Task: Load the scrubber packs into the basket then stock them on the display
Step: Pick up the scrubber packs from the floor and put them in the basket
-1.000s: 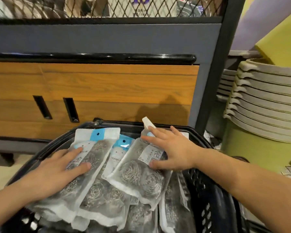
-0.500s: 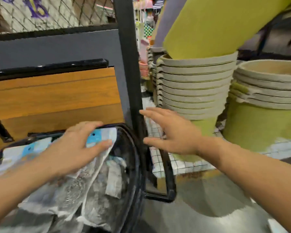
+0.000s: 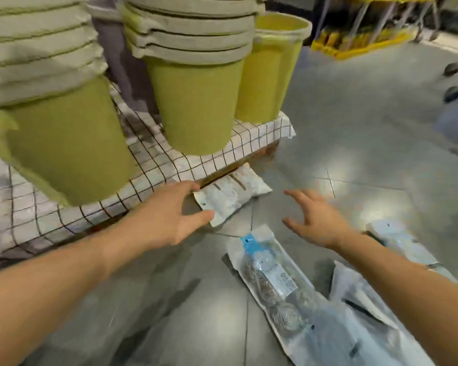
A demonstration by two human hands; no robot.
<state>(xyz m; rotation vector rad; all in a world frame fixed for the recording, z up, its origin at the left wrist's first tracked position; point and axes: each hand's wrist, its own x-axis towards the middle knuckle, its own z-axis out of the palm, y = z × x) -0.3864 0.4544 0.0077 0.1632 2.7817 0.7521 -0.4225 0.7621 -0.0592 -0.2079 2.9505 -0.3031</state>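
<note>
Where platform meets floor, left hand touches pack (right hand spread)

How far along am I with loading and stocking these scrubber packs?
Done: nothing to confirm, since neither basket nor display is in view. In hand: your left hand is at the end of a pack lying by the checked cloth, grip unclear; your right hand hovers open. Left: at least three more packs lie on the floor, then stocking.
</note>
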